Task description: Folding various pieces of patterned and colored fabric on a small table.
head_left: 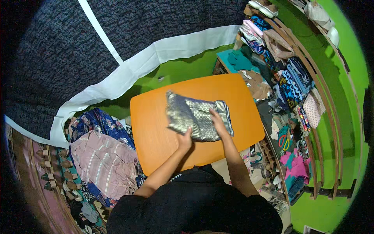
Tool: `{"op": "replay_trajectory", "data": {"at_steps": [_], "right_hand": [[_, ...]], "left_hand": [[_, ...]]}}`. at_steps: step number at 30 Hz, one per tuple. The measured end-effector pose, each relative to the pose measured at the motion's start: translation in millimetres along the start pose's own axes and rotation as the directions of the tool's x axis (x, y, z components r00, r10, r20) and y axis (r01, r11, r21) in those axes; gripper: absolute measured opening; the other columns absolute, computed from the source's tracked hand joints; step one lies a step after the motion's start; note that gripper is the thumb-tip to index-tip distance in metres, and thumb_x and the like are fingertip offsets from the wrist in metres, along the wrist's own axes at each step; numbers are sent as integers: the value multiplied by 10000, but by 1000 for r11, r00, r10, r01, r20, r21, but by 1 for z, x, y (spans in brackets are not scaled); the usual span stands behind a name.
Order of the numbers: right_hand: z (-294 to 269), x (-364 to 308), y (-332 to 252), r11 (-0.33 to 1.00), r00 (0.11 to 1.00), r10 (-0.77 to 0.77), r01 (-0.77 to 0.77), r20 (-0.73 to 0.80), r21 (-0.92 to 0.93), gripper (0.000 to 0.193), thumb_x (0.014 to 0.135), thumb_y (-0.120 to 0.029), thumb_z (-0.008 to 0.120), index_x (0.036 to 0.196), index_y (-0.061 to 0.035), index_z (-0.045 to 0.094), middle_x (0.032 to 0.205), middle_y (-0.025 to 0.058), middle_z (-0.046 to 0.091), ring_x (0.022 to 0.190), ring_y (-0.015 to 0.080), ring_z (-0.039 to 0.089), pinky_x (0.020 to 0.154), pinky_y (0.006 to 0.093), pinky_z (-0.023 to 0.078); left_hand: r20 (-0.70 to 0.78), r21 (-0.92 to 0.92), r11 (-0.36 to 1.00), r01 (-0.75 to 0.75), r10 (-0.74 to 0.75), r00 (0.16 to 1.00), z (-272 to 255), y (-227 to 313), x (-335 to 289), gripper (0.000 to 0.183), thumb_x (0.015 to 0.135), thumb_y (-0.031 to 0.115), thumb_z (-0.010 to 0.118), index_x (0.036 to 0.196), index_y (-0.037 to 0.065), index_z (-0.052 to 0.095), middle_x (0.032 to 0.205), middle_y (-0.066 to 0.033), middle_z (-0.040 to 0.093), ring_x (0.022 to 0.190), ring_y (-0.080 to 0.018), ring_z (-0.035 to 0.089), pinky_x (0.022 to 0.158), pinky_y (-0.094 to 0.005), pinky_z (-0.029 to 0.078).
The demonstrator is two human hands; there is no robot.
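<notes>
A folded piece of dark blue-grey cloth with a shiny gold and silver pattern lies on the orange table. My left hand is closed on the cloth's near left edge, its thumb on top and its other fingers hidden beneath. The left part of the cloth is lifted, tilted and slightly blurred. Over the right part, my right hand rests on the cloth with its fingers stretched out, close to the striped border at the right end.
Left of the table, a pile holds a pinkish striped cloth and blue floral fabric. Right are folded garments, scissors and pink scraps. A dark patterned curtain hangs behind; wooden rails line the green wall.
</notes>
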State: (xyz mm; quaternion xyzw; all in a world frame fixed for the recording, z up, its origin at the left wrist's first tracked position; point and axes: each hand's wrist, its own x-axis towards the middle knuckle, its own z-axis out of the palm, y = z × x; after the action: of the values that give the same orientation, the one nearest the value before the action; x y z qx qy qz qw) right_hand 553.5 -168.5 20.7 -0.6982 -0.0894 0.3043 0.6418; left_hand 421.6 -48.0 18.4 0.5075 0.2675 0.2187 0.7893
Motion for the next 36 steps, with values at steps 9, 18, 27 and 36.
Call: {"op": "replay_trajectory", "data": {"at_steps": [9,18,27,36], "right_hand": [[28,-19,42,426,962,-243,220,123,-877,526,734,-266,551,1200,-99,372,1340,151,133,1196,412,136,953,479,180],[55,42,-19,272,905,-348,347,244,-898,646,667,-231,601,1229,-91,315,1302,134,234,1189,341,213,942,493,199],[54,111,-22,188,880,-24,469,474,-863,699,497,-359,723,1074,-55,472,1078,150,470,1033,299,427,880,359,352],[60,138,-40,250,783,226,528,579,-812,691,484,-390,703,1013,16,519,1032,210,521,927,292,514,801,345,401]], "left_hand": [[-512,714,691,109,410,755,-91,4,-48,491,733,105,531,1111,-47,257,1014,-214,384,998,-277,335,900,-355,233],[363,929,-22,-370,258,895,-20,32,40,523,738,354,506,1198,150,363,1339,-123,160,1223,-353,110,903,-590,109],[48,706,684,-182,210,976,-47,8,-38,184,691,123,557,828,11,509,714,-94,485,659,-226,473,590,-307,384],[25,-386,600,701,-752,658,-30,-34,-32,387,728,309,619,994,73,466,1026,-76,468,932,-187,466,791,-283,398]]}}
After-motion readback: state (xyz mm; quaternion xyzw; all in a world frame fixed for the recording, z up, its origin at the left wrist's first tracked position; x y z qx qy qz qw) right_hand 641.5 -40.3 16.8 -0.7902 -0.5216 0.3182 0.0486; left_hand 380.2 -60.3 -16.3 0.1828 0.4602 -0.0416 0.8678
